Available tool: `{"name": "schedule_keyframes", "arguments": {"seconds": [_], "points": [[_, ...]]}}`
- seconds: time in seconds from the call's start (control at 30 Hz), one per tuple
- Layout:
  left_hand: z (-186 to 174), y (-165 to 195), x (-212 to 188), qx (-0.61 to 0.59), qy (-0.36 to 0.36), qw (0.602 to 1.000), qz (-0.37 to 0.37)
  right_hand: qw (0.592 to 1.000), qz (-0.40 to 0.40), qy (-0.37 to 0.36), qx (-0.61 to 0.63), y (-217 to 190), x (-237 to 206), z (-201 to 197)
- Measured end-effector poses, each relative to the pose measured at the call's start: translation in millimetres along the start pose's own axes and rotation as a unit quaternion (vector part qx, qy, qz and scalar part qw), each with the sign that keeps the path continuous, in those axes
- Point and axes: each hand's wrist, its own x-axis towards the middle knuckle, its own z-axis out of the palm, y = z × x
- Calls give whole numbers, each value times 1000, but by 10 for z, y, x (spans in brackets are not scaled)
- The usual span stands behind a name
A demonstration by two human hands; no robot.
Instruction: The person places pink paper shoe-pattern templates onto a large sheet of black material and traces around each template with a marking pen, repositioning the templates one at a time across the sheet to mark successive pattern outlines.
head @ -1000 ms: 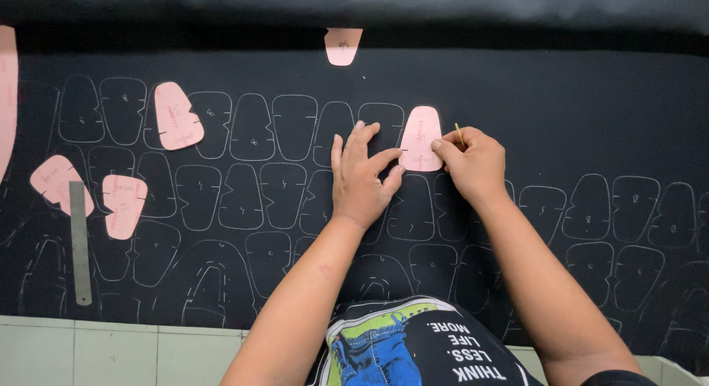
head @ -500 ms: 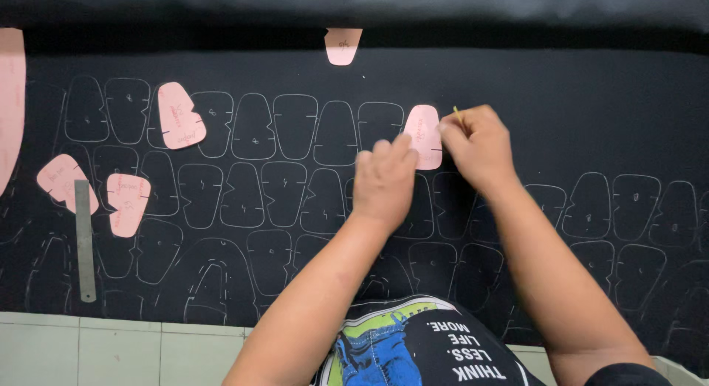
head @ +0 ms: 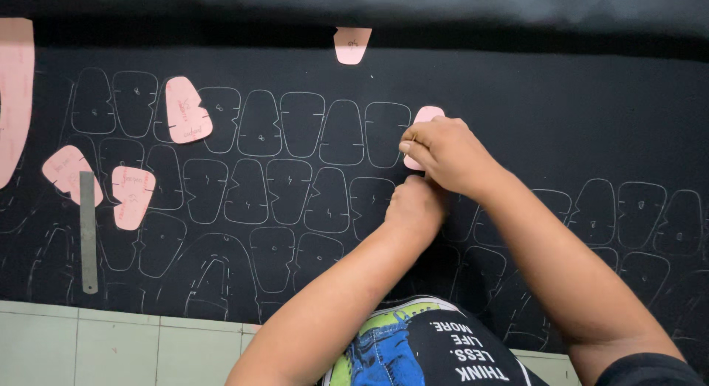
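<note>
A small pink paper template (head: 428, 115) lies on the black sheet (head: 561, 113), just right of a row of white traced outlines (head: 303, 128). My right hand (head: 447, 153) covers most of it, with the fingertips pinching its left edge. My left hand (head: 415, 206) sits just below, touching the right hand, with its fingers curled into a loose fist and nothing visible in it. Only the template's top corner shows.
More pink templates lie at the left (head: 187, 110), (head: 131, 196), (head: 65, 172), with one at the top edge (head: 351, 44) and a long pink piece at the far left (head: 16, 91). A metal ruler (head: 88, 231) lies at the left. Pale tiles (head: 88, 342) run along the near edge.
My left hand has come off the template, drawn back toward me and curled shut. My right hand has slid left over the template.
</note>
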Motion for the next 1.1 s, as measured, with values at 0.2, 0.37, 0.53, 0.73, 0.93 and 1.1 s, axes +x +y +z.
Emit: {"name": "schedule_keyframes", "arguments": {"seconds": [0.2,0.37,0.53,0.73,0.93,1.1], "points": [[-134,36,14,67,-73,995,31,989,-71,50,-118,66,-4,26],[-198,41,-32,35,-4,997,67,989,-37,49,-137,98,-70,-15],[-185,-43,-69,69,58,983,162,995,-33,57,-71,103,-32,6],[-293,-20,-110,81,149,959,226,990,-39,67,-118,144,131,-19],[-461,7,-176,276,264,862,334,989,-22,115,-88,265,228,-141],[-552,-10,-147,258,284,858,341,982,-38,147,-108,319,167,-164]]}}
